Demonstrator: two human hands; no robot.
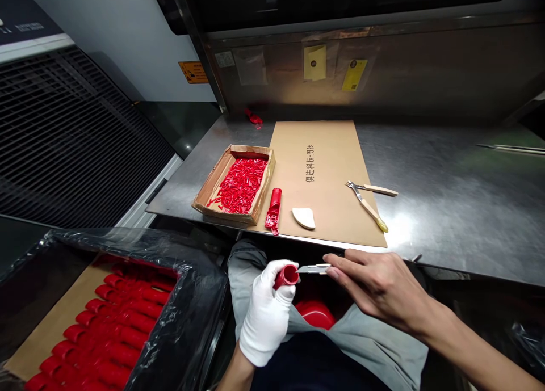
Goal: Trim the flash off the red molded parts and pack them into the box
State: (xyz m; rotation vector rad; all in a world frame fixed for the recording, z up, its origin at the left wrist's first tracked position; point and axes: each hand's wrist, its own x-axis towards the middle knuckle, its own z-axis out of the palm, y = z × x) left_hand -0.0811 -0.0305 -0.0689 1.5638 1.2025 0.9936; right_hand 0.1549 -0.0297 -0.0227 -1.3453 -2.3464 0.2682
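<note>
My left hand point(266, 317), in a white glove, is closed around a red plastic tube-shaped part point(289, 275), its round open end facing up. Bare, my right hand point(378, 280) grips a craft knife point(313, 269) between thumb and fingers. The blade's tip meets the rim of the red part, or lies very close to it. Both hands are over my lap, in front of the table edge. On the table beyond them lie another red plastic part point(275, 210), a white wedge-shaped piece point(304, 218) and a pair of side cutters point(368, 201) with spread handles.
A cardboard tray point(204, 195) full of small red scraps stands on the metal table point(434, 175), beside a flat cardboard sheet point(330, 152). At lower left, a box lined with black plastic point(200, 277) holds rows of red parts. Tweezers point(515, 148) lie far right.
</note>
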